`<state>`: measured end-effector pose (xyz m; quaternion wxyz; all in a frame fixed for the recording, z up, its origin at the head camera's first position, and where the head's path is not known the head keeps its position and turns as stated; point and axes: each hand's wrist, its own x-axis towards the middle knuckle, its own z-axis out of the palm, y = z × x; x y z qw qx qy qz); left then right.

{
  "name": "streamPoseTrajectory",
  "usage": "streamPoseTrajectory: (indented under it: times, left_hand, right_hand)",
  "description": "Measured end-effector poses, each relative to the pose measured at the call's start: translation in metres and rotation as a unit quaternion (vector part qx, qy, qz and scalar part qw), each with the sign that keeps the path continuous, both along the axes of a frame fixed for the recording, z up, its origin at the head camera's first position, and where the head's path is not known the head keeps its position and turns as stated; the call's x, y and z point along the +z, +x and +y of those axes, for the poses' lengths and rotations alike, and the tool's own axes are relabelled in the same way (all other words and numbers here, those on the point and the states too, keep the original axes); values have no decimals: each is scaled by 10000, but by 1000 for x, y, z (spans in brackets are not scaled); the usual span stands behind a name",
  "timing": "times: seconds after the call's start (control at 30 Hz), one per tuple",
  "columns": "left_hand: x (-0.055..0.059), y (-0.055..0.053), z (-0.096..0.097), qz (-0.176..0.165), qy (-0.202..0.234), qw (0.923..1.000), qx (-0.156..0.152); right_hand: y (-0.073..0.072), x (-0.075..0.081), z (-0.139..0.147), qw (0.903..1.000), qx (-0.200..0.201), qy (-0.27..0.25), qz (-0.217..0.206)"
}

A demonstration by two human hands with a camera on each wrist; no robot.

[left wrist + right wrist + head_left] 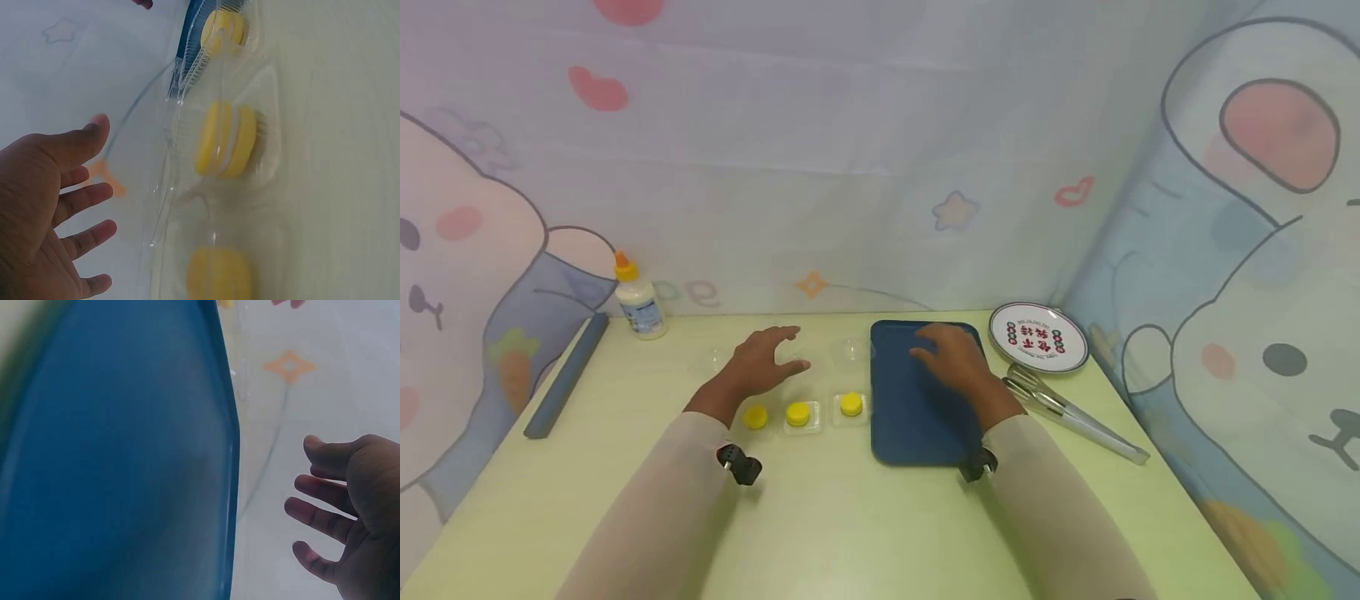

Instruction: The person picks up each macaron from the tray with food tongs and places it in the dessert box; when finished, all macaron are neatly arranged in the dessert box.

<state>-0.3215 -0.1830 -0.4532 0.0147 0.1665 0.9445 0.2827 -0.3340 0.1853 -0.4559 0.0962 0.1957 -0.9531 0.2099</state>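
Three yellow macarons, the left one [756, 417], the middle one [797, 414] and the right one [851, 404], sit in clear plastic boxes whose lids [850, 352] stand raised behind them. My left hand [758, 364] hovers over the boxes with spread, slightly bent fingers and nothing in it. In the left wrist view, the middle macaron [226, 139] shows a white filling between its yellow shells. Over the dark blue tray [917, 429], right of the boxes, my right hand [957, 360] is held with loosely bent fingers, also holding nothing.
A glue bottle [641, 302] with an orange tip stands at the back left, beside a long grey bar [567, 379]. At the right lie a round plate [1037, 337] with red lettering and metal tongs [1078, 421]. A printed curtain [865, 208] borders the table.
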Motion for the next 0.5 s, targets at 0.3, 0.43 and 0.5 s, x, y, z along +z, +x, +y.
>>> streamPoseTrajectory:
  times: [0.3, 0.43, 0.5]
  left_hand:
    - [-3, -12, 16, -71, 38, 10000, -33]
    - [-6, -19, 24, -63, 29, 10000, 4]
    - [-7, -22, 29, -58, -6, 10000, 19]
  right_hand:
    - [-17, 4, -14, 9973, -14, -254, -684]
    - [-23, 2, -23, 9943, 201, -399, -967]
    - [-26, 1, -28, 9932, 267, -412, -1056]
